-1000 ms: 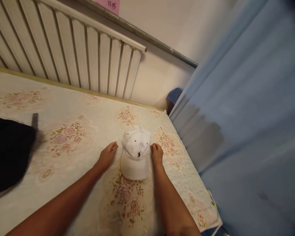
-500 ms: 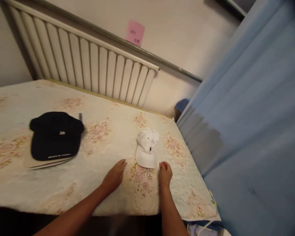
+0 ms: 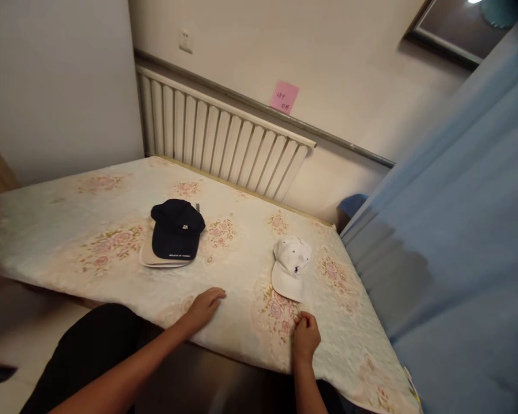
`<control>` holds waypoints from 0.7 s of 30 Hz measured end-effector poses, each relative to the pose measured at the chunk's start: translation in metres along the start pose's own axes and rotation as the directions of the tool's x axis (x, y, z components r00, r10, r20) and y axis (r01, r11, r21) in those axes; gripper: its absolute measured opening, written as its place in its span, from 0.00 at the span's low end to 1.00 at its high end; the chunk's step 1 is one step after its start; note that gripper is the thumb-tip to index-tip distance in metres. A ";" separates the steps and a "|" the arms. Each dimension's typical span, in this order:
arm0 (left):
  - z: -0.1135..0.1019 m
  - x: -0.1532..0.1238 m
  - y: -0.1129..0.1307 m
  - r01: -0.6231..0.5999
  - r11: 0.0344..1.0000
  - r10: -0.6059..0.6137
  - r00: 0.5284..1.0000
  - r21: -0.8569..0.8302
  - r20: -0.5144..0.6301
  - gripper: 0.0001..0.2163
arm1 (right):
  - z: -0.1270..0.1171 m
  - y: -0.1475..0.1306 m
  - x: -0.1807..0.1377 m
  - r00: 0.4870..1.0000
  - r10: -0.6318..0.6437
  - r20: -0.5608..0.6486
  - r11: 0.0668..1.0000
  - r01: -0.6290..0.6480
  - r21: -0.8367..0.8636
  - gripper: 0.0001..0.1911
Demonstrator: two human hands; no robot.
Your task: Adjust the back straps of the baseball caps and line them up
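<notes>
On the flowered bedspread (image 3: 237, 319), the dark cap (image 3: 176, 236) already tops pale brims (image 3: 149, 254) while the white cap (image 3: 291, 264) lies separate, the left hand (image 3: 204, 309) empty with fingers loosely extended, the right hand (image 3: 306, 337) curled, closure unclear.

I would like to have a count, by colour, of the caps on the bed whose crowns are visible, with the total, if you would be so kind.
White: 1 (the white cap)
Dark: 1 (the dark cap)
Total: 2; the pale layers under the dark one overlap too much to count.
</notes>
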State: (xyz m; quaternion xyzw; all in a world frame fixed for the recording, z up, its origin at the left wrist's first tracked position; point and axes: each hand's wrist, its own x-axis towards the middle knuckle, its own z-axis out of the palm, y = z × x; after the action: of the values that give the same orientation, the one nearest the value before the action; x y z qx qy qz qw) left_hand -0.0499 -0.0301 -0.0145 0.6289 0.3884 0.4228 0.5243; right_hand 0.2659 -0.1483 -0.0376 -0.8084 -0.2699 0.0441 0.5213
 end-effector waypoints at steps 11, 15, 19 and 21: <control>-0.110 0.019 0.061 0.068 0.941 0.105 0.872 0.331 -0.479 0.22 | 0.004 -0.011 -0.011 0.986 -0.141 0.087 0.977 0.153 -0.147 0.14; -0.136 0.045 0.063 0.214 0.770 0.208 0.807 0.602 -0.553 0.31 | 0.004 -0.012 -0.013 0.983 -0.154 0.096 0.972 0.168 -0.163 0.14; -0.150 0.067 0.060 0.452 0.739 0.006 0.738 0.500 -0.675 0.37 | 0.005 -0.012 -0.013 0.982 -0.162 0.102 0.968 0.178 -0.175 0.14; -0.154 0.076 0.059 0.496 0.750 -0.058 0.709 0.438 -0.703 0.39 | 0.006 -0.012 -0.013 0.980 -0.166 0.106 0.966 0.183 -0.184 0.14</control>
State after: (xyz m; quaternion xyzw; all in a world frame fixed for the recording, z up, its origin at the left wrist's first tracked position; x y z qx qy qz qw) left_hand -0.1662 0.0831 0.0679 0.5034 0.7528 0.3792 0.1901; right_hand 0.2481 -0.1458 -0.0332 -0.8253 -0.3664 0.0079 0.4295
